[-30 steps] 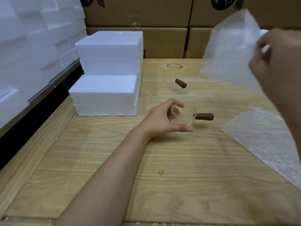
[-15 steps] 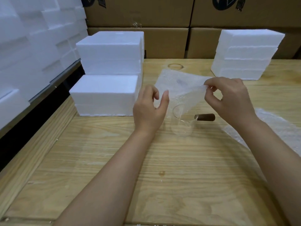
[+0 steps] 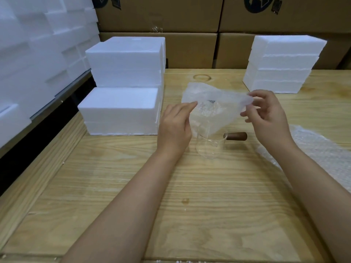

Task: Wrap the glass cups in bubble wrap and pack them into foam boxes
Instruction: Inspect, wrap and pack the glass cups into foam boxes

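Table point(image 3: 190, 215): light wooden top.

Left hand point(image 3: 176, 128): raised above the table, fingers reaching forward. Its grip is closed on the left edge of the bubble wrap sheet point(image 3: 214, 109), held at the fingertips; the thumb is hidden behind the hand.

Right hand point(image 3: 266, 118): raised opposite the left hand. Its grip pinches the sheet's right corner between thumb and forefinger, with the other fingers loosely curled.

Bubble wrap sheet: spread in the air between the two hands. Its lower corner hangs down to the mouth of the glass cup point(image 3: 210, 147).

Glass cup: upright on the table between the two wrists, held by neither hand. Its brown handle point(image 3: 236, 136) points right.

Foam boxes: one stack at the left point(image 3: 123, 86) and one at the far right point(image 3: 281, 65), both closed and well apart from the cup.

More bubble wrap point(image 3: 319, 149) lies flat at the table's right edge. Cardboard cartons point(image 3: 161, 16) stand along the back.
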Tool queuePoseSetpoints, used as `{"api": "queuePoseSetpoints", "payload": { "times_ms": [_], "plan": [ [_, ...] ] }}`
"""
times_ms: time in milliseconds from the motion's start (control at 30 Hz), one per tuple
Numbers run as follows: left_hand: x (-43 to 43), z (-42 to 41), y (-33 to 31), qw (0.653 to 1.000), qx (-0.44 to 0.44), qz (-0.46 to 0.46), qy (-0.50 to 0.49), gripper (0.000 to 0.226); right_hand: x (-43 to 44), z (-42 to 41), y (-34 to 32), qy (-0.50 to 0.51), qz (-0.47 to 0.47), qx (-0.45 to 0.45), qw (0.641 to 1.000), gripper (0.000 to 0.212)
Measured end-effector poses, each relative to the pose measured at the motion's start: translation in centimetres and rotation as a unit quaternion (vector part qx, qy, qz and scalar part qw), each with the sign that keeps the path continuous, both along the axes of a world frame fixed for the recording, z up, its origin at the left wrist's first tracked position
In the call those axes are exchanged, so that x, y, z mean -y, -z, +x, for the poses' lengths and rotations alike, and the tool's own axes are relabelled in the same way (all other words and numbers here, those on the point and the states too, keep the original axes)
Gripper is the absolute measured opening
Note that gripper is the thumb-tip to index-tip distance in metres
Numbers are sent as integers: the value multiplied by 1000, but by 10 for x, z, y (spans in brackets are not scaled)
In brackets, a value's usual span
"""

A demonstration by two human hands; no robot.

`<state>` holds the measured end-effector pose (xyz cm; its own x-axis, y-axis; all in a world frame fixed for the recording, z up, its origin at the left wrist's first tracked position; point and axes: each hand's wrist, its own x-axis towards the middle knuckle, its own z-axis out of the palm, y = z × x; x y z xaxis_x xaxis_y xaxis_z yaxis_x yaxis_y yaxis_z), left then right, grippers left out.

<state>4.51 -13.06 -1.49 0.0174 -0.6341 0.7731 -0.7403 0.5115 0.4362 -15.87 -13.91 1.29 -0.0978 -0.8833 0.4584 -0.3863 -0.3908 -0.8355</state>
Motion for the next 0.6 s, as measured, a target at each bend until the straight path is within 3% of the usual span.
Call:
{"api": "queuePoseSetpoints", "payload": {
  "times_ms": [100, 200, 267, 467, 600],
  "plan": [
    [0, 0, -1, 999, -5, -32, 1, 30, -3, -6, 3, 15, 112, -6, 994, 27],
    [1, -1, -1, 999, -21, -42, 9, 28, -9, -11, 3, 1, 257, 51, 965, 5],
    [1, -2, 0, 999, -28, -37, 19, 28, -13, -13, 3, -33, 312, 58, 948, 7],
    [1, -1, 1, 999, -35, -20, 26, 34, -19, -25, -2, -184, 355, 27, 916, 17],
    [0, -2, 1, 999, -34, -21, 22, 37, -21, -26, 2, -203, 355, 60, 911, 26]
  ]
}}
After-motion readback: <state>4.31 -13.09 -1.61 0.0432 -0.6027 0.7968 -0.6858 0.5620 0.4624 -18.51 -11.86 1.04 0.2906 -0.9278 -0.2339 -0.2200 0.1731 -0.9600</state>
